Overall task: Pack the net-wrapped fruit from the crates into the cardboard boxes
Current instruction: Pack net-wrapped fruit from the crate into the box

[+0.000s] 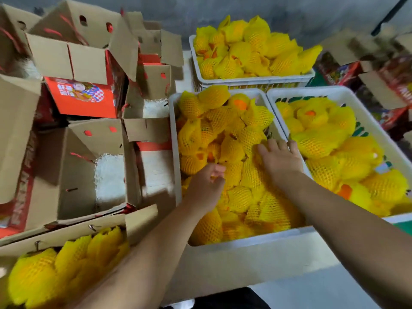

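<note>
Hands in centre crate [175, 152]: left hand [206, 186] loosely curled, holding nothing; right hand [279, 160] flat on fruit [249, 134]. Rough grab could pull nets off.

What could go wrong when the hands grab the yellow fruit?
The fruit is heaped high in the near crate, so pulling one out might roll others over the rim. The left hand and right hand reach close together and may bump. Loose nets could slip off.
</note>
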A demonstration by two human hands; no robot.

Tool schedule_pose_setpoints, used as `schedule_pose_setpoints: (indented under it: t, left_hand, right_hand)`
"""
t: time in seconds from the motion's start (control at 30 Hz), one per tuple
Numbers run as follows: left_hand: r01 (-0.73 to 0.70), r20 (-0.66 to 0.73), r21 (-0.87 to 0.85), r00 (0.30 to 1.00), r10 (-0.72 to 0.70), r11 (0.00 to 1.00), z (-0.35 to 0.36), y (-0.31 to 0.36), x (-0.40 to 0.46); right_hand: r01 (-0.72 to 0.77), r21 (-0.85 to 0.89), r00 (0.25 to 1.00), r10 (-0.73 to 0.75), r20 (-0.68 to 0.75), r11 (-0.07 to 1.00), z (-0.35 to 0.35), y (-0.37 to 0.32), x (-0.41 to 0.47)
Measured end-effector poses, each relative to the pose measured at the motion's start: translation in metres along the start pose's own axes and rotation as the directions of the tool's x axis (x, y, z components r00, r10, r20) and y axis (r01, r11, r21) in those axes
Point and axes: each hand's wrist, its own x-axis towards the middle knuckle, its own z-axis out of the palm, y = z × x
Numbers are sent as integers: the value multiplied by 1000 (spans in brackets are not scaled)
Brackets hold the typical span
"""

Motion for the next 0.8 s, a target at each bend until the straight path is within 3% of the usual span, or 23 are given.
schedule_pose_setpoints:
  t: [0.1, 0.17, 0.2, 0.23, 0.27, 0.3, 0.33, 0.4, 0.53, 0.63, 0.7, 0.8]
  left_hand:
    - [61, -76, -66, 995, -66, 996, 8, 2, -1]
    - [101, -88, -218, 988, -123, 971, 12, 16, 0]
    - [124, -52, -313, 988, -148, 942, 15, 25, 3]
    - [149, 1, -413, 987, -163, 898, 18, 34, 4]
    - [178, 56, -511, 983, -174, 841, 20, 41, 7]
    - [210, 105, -577, 977, -183, 789, 22, 45, 9]
    - [229, 129, -612, 973, -191, 757, 24, 48, 12]
    - [261, 108, -647, 962, -252, 717, 27, 50, 16]
    - [268, 21, -785, 913, -408, 559, 27, 40, 24]
    - [216, -51, -843, 880, -472, 492, 23, 37, 26]
    - [187, -78, -855, 876, -476, 484, 19, 36, 25]
    - [161, -40, -885, 909, -416, 438, 14, 40, 20]
  right_hand:
    - [-47, 130, 998, 51, -34, 990, -6, 11, 2]
    - [-43, 446, 981, 121, -149, 894, -8, 16, -4]
    - [11, 680, 971, 153, -181, 733, -12, 15, -9]
    - [66, 866, 971, 167, -170, 496, -15, 11, -14]
    - [86, 962, 980, 152, -129, 260, -20, 4, -20]
    - [59, 993, 990, 122, -70, 99, -23, -4, -26]
    - [9, 1000, 996, 89, -11, 24, -26, -13, -31]
    - [-45, 999, 998, 52, 44, 12, -26, -27, -37]
    - [68, 997, 997, 36, -70, 41, -28, -28, -25]
    - [102, 921, 963, 197, -187, 377, -16, -10, 15]
    - [-17, 831, 982, 164, -90, 556, -5, -1, 44]
    - [-95, 804, 995, 91, 51, 587, 12, -6, 66]
